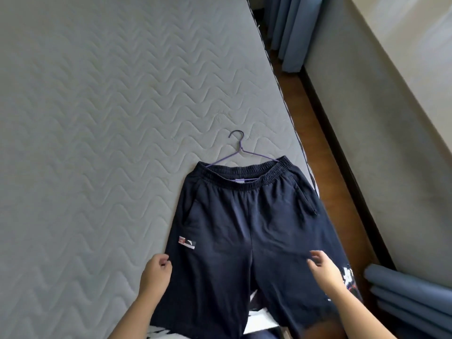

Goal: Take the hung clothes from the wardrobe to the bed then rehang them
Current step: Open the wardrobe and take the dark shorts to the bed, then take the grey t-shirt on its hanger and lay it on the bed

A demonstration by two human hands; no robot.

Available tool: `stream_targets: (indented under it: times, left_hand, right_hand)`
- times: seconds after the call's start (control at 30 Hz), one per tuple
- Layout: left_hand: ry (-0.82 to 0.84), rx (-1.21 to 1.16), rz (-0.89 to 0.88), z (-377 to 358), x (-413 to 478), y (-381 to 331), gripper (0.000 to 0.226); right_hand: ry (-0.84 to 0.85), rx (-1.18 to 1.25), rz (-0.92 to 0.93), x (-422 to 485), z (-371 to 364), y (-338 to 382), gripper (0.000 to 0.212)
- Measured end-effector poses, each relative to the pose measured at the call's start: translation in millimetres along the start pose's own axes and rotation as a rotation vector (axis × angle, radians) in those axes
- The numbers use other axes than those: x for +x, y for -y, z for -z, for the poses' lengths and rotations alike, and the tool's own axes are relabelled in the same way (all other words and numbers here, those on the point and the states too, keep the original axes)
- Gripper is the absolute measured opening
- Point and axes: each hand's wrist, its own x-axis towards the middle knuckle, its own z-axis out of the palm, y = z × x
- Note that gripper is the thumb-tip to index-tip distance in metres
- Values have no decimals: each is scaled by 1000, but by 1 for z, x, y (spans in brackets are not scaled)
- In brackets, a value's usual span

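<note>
Shorts (239, 228) in dark navy are being displayed flat on the grey quilted bed (97, 118), close to its right edge. A purple wire hanger (241, 152) is being carried inside the elastic waistband, its hook pointing away. The left hand (156, 267) is being held at the left leg's outer edge, fingers curled; whether cloth is being pinched cannot be told. The right hand (325, 265) is being held over the right leg, fingers loosely spread, nothing gripped.
</note>
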Motion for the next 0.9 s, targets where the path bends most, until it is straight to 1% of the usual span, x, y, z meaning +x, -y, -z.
stream_targets:
  times: [0.07,0.13,0.17,0.23,0.3,0.4,0.5,0.53,0.6,0.73,0.9]
  left_hand:
    - [10,-65,137,3,-30,29,27]
    - [56,-116,214,4,-58,50,20]
    - [80,-111,229,5,-71,58,17]
    - [96,-98,229,4,-90,74,30]
    - [128,-92,243,1,-107,88,30]
    - [148,-140,263,-3,-126,108,26]
    - [136,-195,289,-4,-143,128,24]
    - [138,-215,296,-4,-147,135,24]
    - [153,-254,296,-1,-153,148,25]
    - [134,-353,262,14,-162,182,24]
    - [85,-455,267,42,-181,262,21]
  right_hand:
    - [49,47,-55,-24,-3,-7,34]
    - [94,39,-73,-44,-4,-8,34]
    - [129,11,-66,-53,-5,-9,34]
    - [214,-61,-43,-64,-7,-12,33]
    - [256,-92,-27,-70,-7,-19,30]
    - [247,-105,-21,-66,-4,-33,26]
    - [264,-151,-40,-79,4,-34,12]
    - [265,-159,-46,-84,5,-32,10]
    - [250,-177,-32,-89,3,-30,20]
    - [235,-288,50,-111,-17,-13,18]
    - [242,-385,183,-162,-79,19,29]
